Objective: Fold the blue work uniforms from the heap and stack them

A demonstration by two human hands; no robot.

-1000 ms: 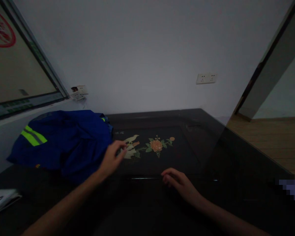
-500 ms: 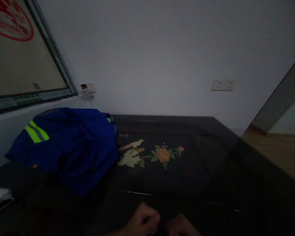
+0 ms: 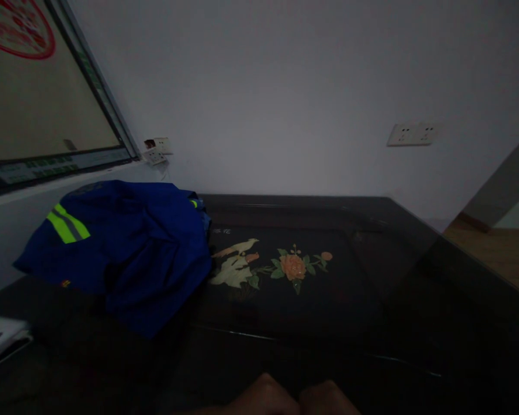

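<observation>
At the bottom edge, my left hand (image 3: 266, 396) is curled into a fist, cut off by the frame. Right beside it is my right hand (image 3: 328, 399), also closed, with its knuckles up. The two hands are touching or nearly so. Nothing shows in either, though the undersides of the fingers are hidden. Both are over the near part of a dark glossy table (image 3: 320, 328). A blue jacket (image 3: 155, 248) with yellow-green reflective strips lies crumpled on the table's left side, away from my hands.
A flower-and-bird inlay (image 3: 293, 267) decorates the tabletop. At the left edge sits a white device (image 3: 2, 334), partly cut off. Wall sockets (image 3: 412, 134) are on the right, and a loose socket (image 3: 155, 155) hangs by the window frame (image 3: 104, 98).
My hands have come closer together and sunk lower in the frame. The view has shifted slightly, so the jacket and table appear a little higher and further right.
</observation>
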